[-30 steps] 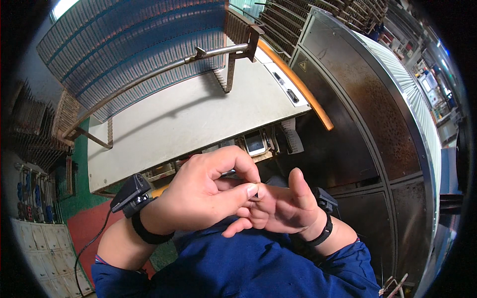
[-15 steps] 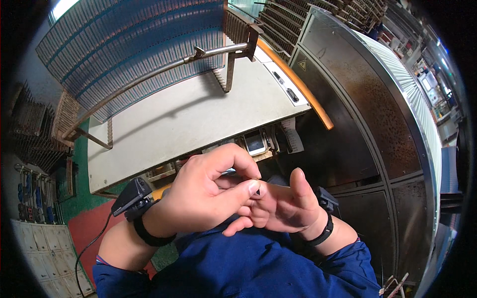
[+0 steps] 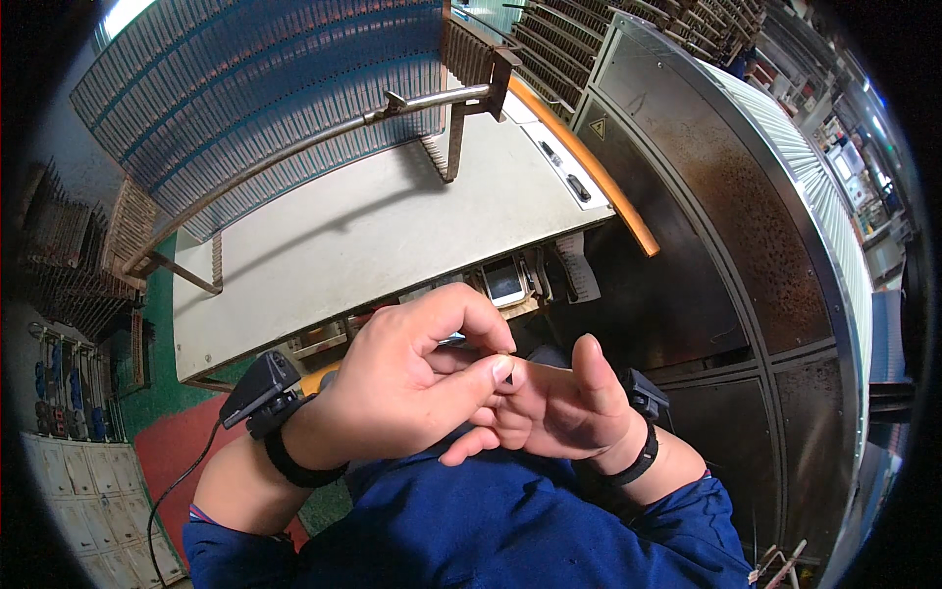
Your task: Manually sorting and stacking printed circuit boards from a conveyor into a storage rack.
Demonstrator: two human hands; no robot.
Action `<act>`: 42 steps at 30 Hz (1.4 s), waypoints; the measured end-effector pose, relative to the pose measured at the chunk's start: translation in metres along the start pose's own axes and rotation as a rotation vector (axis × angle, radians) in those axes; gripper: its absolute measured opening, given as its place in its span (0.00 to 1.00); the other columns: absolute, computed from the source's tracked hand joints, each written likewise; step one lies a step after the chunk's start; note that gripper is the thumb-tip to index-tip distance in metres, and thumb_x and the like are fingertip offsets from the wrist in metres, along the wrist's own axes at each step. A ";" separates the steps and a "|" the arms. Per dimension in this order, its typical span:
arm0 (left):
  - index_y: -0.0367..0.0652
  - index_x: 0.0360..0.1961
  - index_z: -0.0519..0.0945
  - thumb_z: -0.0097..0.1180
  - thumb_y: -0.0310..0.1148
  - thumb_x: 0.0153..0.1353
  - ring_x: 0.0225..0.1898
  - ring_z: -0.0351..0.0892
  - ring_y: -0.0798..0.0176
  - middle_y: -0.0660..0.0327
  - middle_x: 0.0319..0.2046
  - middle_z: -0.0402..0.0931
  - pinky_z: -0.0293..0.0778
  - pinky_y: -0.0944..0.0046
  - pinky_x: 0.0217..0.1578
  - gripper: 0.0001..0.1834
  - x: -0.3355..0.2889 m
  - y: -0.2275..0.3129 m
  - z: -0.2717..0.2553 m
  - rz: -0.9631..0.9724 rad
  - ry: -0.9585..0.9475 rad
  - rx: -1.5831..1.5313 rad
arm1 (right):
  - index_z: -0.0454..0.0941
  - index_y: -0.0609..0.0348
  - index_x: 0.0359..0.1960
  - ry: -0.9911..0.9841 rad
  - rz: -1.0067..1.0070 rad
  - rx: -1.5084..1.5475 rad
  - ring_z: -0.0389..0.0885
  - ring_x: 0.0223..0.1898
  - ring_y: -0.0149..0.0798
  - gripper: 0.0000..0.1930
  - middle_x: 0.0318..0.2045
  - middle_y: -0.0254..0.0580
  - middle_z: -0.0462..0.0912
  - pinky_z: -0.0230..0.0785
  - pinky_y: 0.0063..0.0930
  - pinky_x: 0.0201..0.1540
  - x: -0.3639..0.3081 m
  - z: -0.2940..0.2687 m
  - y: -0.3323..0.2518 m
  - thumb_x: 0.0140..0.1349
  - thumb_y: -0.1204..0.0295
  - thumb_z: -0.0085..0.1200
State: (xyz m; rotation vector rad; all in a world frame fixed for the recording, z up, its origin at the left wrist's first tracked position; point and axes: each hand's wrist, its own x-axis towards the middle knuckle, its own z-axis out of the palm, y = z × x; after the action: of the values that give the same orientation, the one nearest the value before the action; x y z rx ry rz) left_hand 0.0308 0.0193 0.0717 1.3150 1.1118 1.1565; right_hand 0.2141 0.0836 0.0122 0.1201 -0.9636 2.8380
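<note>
My left hand [image 3: 392,378] is closed in a pinch, thumb and index fingertip meeting over the fingers of the other hand. Whatever lies in that pinch, if anything, is hidden. Palm up, my right hand [image 3: 559,407] has its thumb stretched upward, apart from the fingers. Its fingers reach under the left thumb, and the two hands touch in front of my blue clothing [image 3: 471,520]. A black strap [image 3: 299,466] with a black device [image 3: 260,388] is on my left wrist; another strap [image 3: 643,456] circles the right.
Beyond my hands stands a white-topped table [image 3: 324,255]. On it a metal rack [image 3: 294,157] holds rows of narrow panels [image 3: 285,88]. A white-screened device [image 3: 504,282] lies on a shelf below. An orange rail [image 3: 589,172] and a dark metal cabinet [image 3: 677,187] are at the right.
</note>
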 end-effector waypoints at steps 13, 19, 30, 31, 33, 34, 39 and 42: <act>0.38 0.41 0.74 0.55 0.23 0.64 0.36 0.75 0.78 0.64 0.37 0.76 0.73 0.74 0.37 0.06 0.000 0.005 -0.002 -0.082 -0.040 -0.001 | 0.46 0.59 0.73 0.027 0.021 -0.001 0.57 0.70 0.40 0.52 0.70 0.44 0.56 0.57 0.46 0.66 -0.002 0.003 -0.001 0.61 0.27 0.29; 0.38 0.41 0.74 0.55 0.23 0.64 0.36 0.75 0.77 0.64 0.37 0.76 0.74 0.73 0.38 0.05 -0.001 0.003 -0.001 -0.073 -0.012 -0.041 | 0.44 0.59 0.73 0.017 0.022 -0.004 0.57 0.70 0.40 0.52 0.70 0.44 0.55 0.57 0.46 0.66 -0.001 0.004 -0.002 0.61 0.27 0.29; 0.38 0.41 0.74 0.55 0.22 0.64 0.35 0.74 0.78 0.64 0.37 0.76 0.73 0.74 0.36 0.06 -0.001 0.004 -0.002 -0.077 -0.019 -0.035 | 0.44 0.59 0.73 0.047 0.033 -0.022 0.56 0.70 0.41 0.53 0.70 0.45 0.55 0.57 0.45 0.66 0.000 0.007 -0.004 0.60 0.26 0.30; 0.38 0.41 0.74 0.55 0.23 0.64 0.35 0.74 0.78 0.64 0.37 0.76 0.73 0.74 0.36 0.06 -0.001 0.003 -0.002 -0.069 -0.015 -0.043 | 0.44 0.59 0.73 0.046 0.036 -0.024 0.57 0.70 0.41 0.53 0.70 0.45 0.56 0.57 0.45 0.66 0.000 0.007 -0.004 0.60 0.26 0.30; 0.38 0.40 0.74 0.55 0.23 0.64 0.34 0.74 0.78 0.64 0.36 0.76 0.73 0.74 0.36 0.06 -0.001 0.002 -0.002 -0.061 -0.014 -0.052 | 0.44 0.59 0.73 0.047 0.039 -0.024 0.57 0.70 0.41 0.53 0.70 0.45 0.56 0.57 0.44 0.66 0.000 0.007 -0.004 0.60 0.26 0.30; 0.38 0.40 0.74 0.55 0.23 0.64 0.35 0.74 0.78 0.64 0.36 0.76 0.73 0.74 0.36 0.05 0.000 0.003 -0.001 -0.065 -0.011 -0.067 | 0.44 0.59 0.73 0.049 0.042 -0.023 0.57 0.70 0.41 0.53 0.70 0.45 0.56 0.57 0.44 0.66 0.000 0.006 -0.004 0.60 0.26 0.30; 0.38 0.40 0.74 0.55 0.23 0.63 0.35 0.74 0.78 0.64 0.36 0.76 0.73 0.74 0.36 0.05 -0.001 0.004 -0.001 -0.072 -0.008 -0.075 | 0.44 0.60 0.73 0.044 0.042 -0.039 0.57 0.70 0.42 0.54 0.70 0.46 0.56 0.58 0.43 0.66 0.001 0.007 -0.005 0.60 0.26 0.30; 0.38 0.40 0.74 0.56 0.23 0.63 0.35 0.74 0.77 0.64 0.36 0.76 0.73 0.74 0.36 0.06 0.001 0.003 -0.003 -0.070 -0.023 -0.064 | 0.44 0.60 0.73 0.055 0.037 -0.039 0.57 0.70 0.42 0.53 0.70 0.47 0.56 0.58 0.43 0.66 0.001 0.008 -0.005 0.60 0.26 0.30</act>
State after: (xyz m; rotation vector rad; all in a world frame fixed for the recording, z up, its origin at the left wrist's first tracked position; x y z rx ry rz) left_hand 0.0282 0.0204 0.0749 1.2275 1.0868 1.1139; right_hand 0.2139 0.0829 0.0220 0.0210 -1.0190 2.8377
